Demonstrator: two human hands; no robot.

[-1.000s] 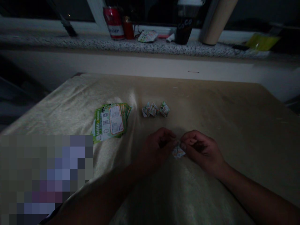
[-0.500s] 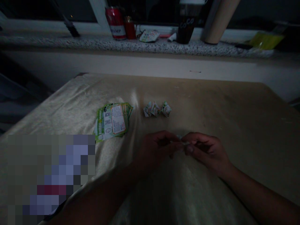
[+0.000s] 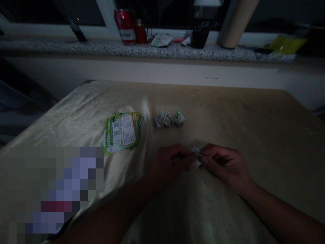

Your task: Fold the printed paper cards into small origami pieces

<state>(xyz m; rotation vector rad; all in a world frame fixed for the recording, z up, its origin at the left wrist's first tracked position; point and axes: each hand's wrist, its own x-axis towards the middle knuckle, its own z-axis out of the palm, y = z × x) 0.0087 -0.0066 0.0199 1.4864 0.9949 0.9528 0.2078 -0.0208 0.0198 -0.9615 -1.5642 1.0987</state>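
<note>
Head view, left hand: the left hand [image 3: 172, 160] curls inward, thumb and fingers pinching the near-left side of a small folded paper [image 3: 195, 149].
Right hand: the right hand [image 3: 225, 163] mirrors it, pinching the paper's right side; some fingers are too dark to tell apart.
Folded paper: between the two hands, touching both, neither clearly nearer; its visible part seems longest from near to far, across the line joining the hands, though fingers hide its middle.
Three folded shapes: three small paper shapes [image 3: 167, 119] sit beyond the hands, nearer the left, on the tabletop [image 3: 241, 115].
Green sheets: a fanned stack of printed sheets [image 3: 122, 132] lies beyond and left of the left hand.
Sill: well beyond both hands, the speckled sill [image 3: 101, 48] carries a red can [image 3: 125, 27] and a dark cup [image 3: 200, 33].
</note>
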